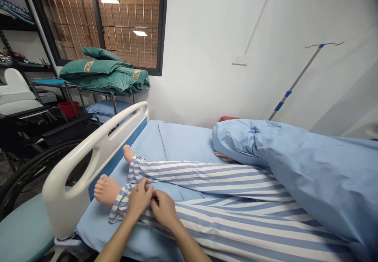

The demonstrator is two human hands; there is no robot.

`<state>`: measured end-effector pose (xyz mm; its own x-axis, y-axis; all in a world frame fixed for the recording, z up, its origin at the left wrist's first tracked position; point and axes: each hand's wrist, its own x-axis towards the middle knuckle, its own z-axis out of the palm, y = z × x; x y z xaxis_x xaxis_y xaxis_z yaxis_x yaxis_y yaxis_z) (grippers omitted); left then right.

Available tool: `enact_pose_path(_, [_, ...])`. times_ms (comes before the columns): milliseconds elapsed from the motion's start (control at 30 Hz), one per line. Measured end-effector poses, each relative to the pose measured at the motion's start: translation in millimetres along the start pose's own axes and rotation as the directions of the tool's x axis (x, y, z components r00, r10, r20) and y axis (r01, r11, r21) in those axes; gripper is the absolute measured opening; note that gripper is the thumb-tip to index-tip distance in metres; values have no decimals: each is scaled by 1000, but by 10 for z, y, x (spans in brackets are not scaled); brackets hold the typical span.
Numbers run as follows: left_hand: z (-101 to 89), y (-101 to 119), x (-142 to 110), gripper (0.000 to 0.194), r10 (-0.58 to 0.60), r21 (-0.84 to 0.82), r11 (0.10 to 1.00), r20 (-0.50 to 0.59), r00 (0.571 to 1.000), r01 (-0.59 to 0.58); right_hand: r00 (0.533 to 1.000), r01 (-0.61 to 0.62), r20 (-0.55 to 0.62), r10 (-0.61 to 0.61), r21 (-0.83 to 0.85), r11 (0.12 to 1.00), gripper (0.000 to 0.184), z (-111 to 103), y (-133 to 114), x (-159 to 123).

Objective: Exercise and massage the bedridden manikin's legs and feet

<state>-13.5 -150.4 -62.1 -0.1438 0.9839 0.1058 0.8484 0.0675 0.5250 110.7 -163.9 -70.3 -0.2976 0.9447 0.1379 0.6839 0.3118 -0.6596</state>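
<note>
Blue-and-white striped trousers cover two legs stretched out on a bed, with the bare feet showing at the left. Over the shin of the nearer leg, my left hand is closed, its fingers curled down at the trouser cloth. Right beside it, my right hand is closed too, thumb and fingers pinched at the same trouser leg. The two hands nearly touch at the fingertips. Exactly how much cloth lies between the fingers is hidden. A light blue quilt lies over the upper part of the legs.
A white footboard bounds the bed at the left. Beyond it stand a wheelchair and a rack of folded green bedding. An IV pole rises behind the bed. Part of another hand shows under the quilt.
</note>
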Motion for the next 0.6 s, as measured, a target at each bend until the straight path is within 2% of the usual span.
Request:
enact_pose_path(67, [121, -41, -25, 24, 50, 163, 985, 30, 998, -54, 1000, 4, -17, -4, -6, 1000, 18, 1, 7, -6])
enact_pose_path(133, [185, -103, -41, 29, 175, 311, 931, 82, 981, -192, 1000, 0, -13, -1, -20, 1000, 18, -1, 16, -1])
enact_pose_path(200, [196, -148, -38, 32, 232, 378, 887, 130, 964, -264, 999, -4, 35, 4, 0, 1000, 17, -17, 24, 28])
enact_pose_path(300, [181, -164, -14, 32, 184, 372, 902, 127, 975, -219, 991, -31, 135, 24, 55, 998, 17, -74, 37, 147])
enact_pose_path(400, [202, -147, -1, 32, 136, 331, 931, 80, 987, -155, 991, -14, 130, 4, 80, 997, 22, -132, 33, 392])
enact_pose_path(500, [244, -129, 4, 32, 82, 315, 945, 42, 996, -91, 994, 29, 99, -39, 109, 994, 32, -128, -40, 772])
enact_pose_path(600, [269, -117, 13, 32, 57, 295, 954, 31, 998, -63, 993, 83, 71, -91, 112, 990, 48, -45, -227, 1244])
